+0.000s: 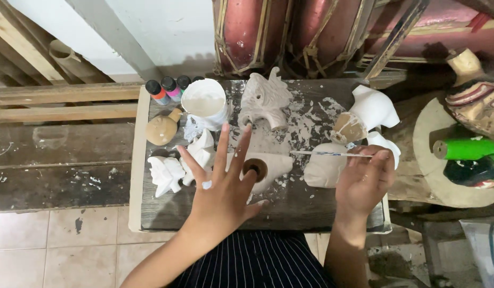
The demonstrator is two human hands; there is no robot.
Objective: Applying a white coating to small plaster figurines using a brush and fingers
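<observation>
The head camera looks down on a small dark wooden table point(289, 210) with white paint splashes.

The left hand point(220, 186) hovers over the middle of the table with five fingers spread wide apart; it grips nothing. A white paint spot sits on its thumb. Just beyond its fingertips, at 1 o'clock, lies one white piece with a round brown hole point(260, 169). At 10 o'clock from this hand lie two small white carved pieces point(180, 165), touching each other.

The right hand point(364, 184) is at 3 o'clock on the table. Its fingers are closed on one thin paintbrush point(332, 154), which points to 9 o'clock. Under the brush lies one rounded white figure point(322, 169). At 12 o'clock from this hand are one tan and white piece point(349, 128) and one larger white piece point(374, 106).

At the far edge, at 12 o'clock, stands one white carved mask point(264, 100), and beside it, at 11 o'clock, one cup of white paint point(204, 102). Next to the cup stand four small paint bottles point(168, 88) with black caps. One tan unpainted piece point(162, 129) lies below them.

Off the table, at 3 o'clock, I count one green can point(465, 148) on a round board point(425, 154).
</observation>
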